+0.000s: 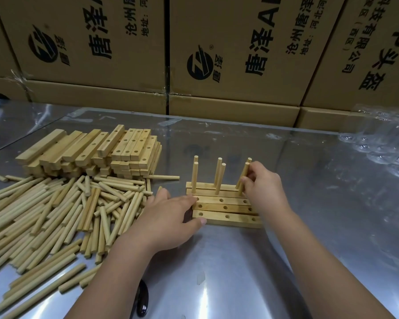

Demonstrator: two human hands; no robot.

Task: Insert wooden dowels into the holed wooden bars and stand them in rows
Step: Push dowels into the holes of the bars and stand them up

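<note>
Holed bars (226, 211) between both hands (168, 216)

Single view only, taken by head-worn wide-angle camera. Faced forward and down onto metal table (309, 226). Close range: holed bars (226, 209) framed near centre. Stacked cartons (240, 42) seen behind table, edges bowed by lens.
</note>
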